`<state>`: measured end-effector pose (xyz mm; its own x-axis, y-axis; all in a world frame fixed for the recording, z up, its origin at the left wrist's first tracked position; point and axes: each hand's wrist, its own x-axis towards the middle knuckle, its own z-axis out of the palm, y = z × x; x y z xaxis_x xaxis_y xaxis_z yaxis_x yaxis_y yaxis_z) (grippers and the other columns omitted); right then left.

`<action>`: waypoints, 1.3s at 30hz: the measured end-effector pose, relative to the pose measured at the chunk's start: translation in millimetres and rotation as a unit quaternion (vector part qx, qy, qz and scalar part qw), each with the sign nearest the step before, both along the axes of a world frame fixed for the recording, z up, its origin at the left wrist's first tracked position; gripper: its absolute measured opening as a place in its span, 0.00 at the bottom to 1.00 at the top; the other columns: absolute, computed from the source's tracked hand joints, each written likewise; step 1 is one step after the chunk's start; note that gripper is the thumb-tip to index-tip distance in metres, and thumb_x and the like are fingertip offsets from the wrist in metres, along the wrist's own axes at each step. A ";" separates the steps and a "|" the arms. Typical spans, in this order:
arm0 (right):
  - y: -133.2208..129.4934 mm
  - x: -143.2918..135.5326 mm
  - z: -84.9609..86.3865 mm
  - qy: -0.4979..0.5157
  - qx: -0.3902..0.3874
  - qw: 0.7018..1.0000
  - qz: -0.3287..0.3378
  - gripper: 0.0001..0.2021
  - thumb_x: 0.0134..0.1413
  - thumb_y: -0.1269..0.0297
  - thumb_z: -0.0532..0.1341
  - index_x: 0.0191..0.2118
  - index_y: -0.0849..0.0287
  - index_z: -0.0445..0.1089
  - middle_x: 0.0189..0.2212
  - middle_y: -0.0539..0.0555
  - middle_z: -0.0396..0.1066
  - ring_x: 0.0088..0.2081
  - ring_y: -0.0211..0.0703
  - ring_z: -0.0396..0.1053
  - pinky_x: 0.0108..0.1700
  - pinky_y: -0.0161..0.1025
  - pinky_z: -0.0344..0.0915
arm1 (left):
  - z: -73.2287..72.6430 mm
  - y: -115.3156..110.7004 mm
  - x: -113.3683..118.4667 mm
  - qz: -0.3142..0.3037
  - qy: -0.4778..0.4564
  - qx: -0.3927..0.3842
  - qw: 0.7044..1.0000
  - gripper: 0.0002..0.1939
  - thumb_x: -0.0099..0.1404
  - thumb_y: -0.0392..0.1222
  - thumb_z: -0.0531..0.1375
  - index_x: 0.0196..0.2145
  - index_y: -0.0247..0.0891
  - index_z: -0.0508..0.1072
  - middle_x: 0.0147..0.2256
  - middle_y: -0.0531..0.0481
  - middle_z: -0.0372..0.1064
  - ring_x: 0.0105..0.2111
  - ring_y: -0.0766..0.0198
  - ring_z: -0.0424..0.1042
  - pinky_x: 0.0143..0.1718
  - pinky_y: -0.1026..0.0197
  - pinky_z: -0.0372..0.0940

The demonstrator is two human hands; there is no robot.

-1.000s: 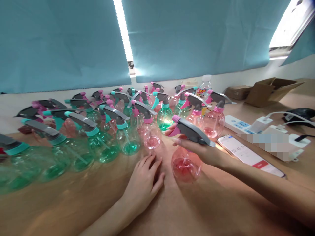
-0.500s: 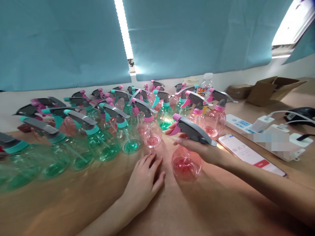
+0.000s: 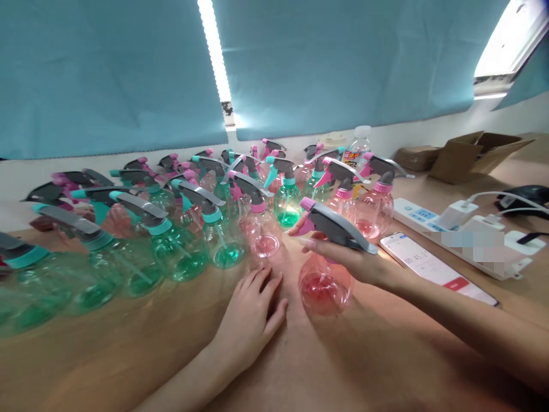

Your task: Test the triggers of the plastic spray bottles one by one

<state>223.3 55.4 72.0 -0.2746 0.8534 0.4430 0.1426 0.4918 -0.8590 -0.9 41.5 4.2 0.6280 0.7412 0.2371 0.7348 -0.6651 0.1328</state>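
My right hand (image 3: pixel 343 254) is closed around the neck of a pink spray bottle (image 3: pixel 325 286), fingers below its grey head and by its pink trigger. Red-pink liquid lies in the bottom of that bottle, which stands upright. My left hand (image 3: pixel 256 303) rests on the wooden table (image 3: pixel 171 355), fingers stretched out and holding nothing. Just beyond its fingertips stands another pink spray bottle (image 3: pixel 262 229) with a little pink liquid. To its left is a green spray bottle (image 3: pixel 223 243), one of a row reaching to the left edge.
Several more pink and green spray bottles crowd behind, against the wall. On the right lie a phone (image 3: pixel 433 266) showing a timer and a white power strip (image 3: pixel 429 223) with chargers and cables. An opened cardboard box (image 3: pixel 454 160) and a clear capped bottle (image 3: pixel 362 137) stand farther back.
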 end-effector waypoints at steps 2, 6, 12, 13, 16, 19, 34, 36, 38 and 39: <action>-0.1 1.5 -0.6 -0.017 -0.003 1.000 -0.018 0.16 0.58 0.58 0.61 0.52 0.50 0.68 0.36 0.50 0.72 0.34 0.40 0.69 0.32 0.38 0.64 | -0.1 0.1 0.0 0.000 0.001 -0.001 1.000 0.20 0.69 0.43 0.55 0.56 0.34 0.69 0.57 0.37 0.65 0.58 0.45 0.62 0.57 0.40 0.59; 0.6 3.3 -1.8 -0.033 0.002 0.999 -0.024 0.11 0.60 0.55 0.60 0.45 0.52 0.69 0.32 0.49 0.70 0.33 0.41 0.68 0.32 0.38 0.63 | 0.5 0.2 0.0 0.000 -0.001 -0.001 1.000 0.20 0.69 0.43 0.55 0.56 0.34 0.68 0.57 0.36 0.65 0.58 0.44 0.62 0.57 0.40 0.59; 3.9 2.7 -7.0 -0.023 0.014 0.999 -0.032 0.10 0.60 0.53 0.59 0.42 0.51 0.69 0.32 0.48 0.68 0.31 0.40 0.67 0.33 0.38 0.62 | 1.1 0.6 0.4 -0.004 -0.002 0.003 1.000 0.19 0.69 0.44 0.55 0.55 0.34 0.69 0.56 0.36 0.66 0.58 0.44 0.62 0.57 0.40 0.60; 4.2 2.9 -8.0 -0.021 0.014 0.999 -0.035 0.10 0.60 0.53 0.59 0.42 0.51 0.70 0.31 0.48 0.67 0.31 0.40 0.67 0.33 0.39 0.63 | 1.0 0.6 0.4 -0.005 -0.004 0.002 1.000 0.19 0.69 0.43 0.55 0.55 0.34 0.70 0.56 0.36 0.66 0.58 0.44 0.62 0.57 0.40 0.60; 3.4 4.3 -9.6 -0.026 0.004 0.998 -0.049 0.11 0.59 0.52 0.60 0.43 0.51 0.70 0.30 0.49 0.67 0.31 0.41 0.67 0.31 0.38 0.62 | 0.3 0.3 0.0 -0.006 -0.008 0.001 1.000 0.19 0.69 0.43 0.56 0.55 0.33 0.70 0.56 0.36 0.66 0.58 0.43 0.63 0.56 0.39 0.60; -0.8 5.6 -8.0 -0.039 -0.007 0.997 -0.065 0.12 0.59 0.51 0.60 0.44 0.50 0.70 0.30 0.49 0.68 0.31 0.42 0.68 0.30 0.38 0.62 | -0.7 -0.2 -0.6 -0.007 -0.003 0.004 1.000 0.20 0.69 0.43 0.56 0.55 0.32 0.70 0.56 0.35 0.65 0.58 0.43 0.62 0.57 0.39 0.59; -15.2 -2.2 7.2 -0.054 -0.021 0.997 -0.049 0.17 0.56 0.54 0.63 0.51 0.46 0.69 0.36 0.50 0.74 0.38 0.48 0.72 0.33 0.40 0.67 | -3.6 0.3 -0.9 -0.010 -0.007 0.014 1.000 0.19 0.70 0.43 0.54 0.54 0.33 0.70 0.57 0.35 0.65 0.58 0.44 0.62 0.56 0.40 0.60; -15.5 -2.3 7.6 -0.055 -0.020 0.997 -0.049 0.17 0.56 0.56 0.63 0.52 0.45 0.69 0.39 0.50 0.74 0.37 0.46 0.72 0.33 0.41 0.68 | -3.9 0.2 -1.3 -0.011 -0.008 0.015 1.000 0.19 0.70 0.43 0.54 0.54 0.32 0.70 0.56 0.35 0.65 0.58 0.44 0.62 0.56 0.40 0.60; -15.5 -2.4 6.7 -0.057 -0.014 0.997 -0.056 0.18 0.56 0.57 0.63 0.54 0.45 0.67 0.38 0.50 0.73 0.36 0.46 0.72 0.33 0.41 0.68 | -4.0 0.2 -1.8 -0.011 -0.008 0.016 1.000 0.18 0.70 0.43 0.55 0.54 0.32 0.70 0.56 0.35 0.65 0.57 0.44 0.62 0.56 0.40 0.60; -15.3 -2.5 5.8 -0.057 -0.009 0.997 -0.060 0.19 0.57 0.57 0.63 0.54 0.45 0.67 0.36 0.50 0.73 0.36 0.46 0.72 0.33 0.41 0.68 | -3.9 0.2 -1.9 -0.010 -0.008 0.017 1.000 0.18 0.70 0.43 0.55 0.53 0.32 0.71 0.56 0.35 0.65 0.57 0.44 0.63 0.56 0.40 0.60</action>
<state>220.8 40.1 77.8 -0.2181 0.8903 0.3997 0.2968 0.4507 -0.8419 -2.8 41.6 0.3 0.6392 0.7194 0.2718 0.7187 -0.6846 0.1218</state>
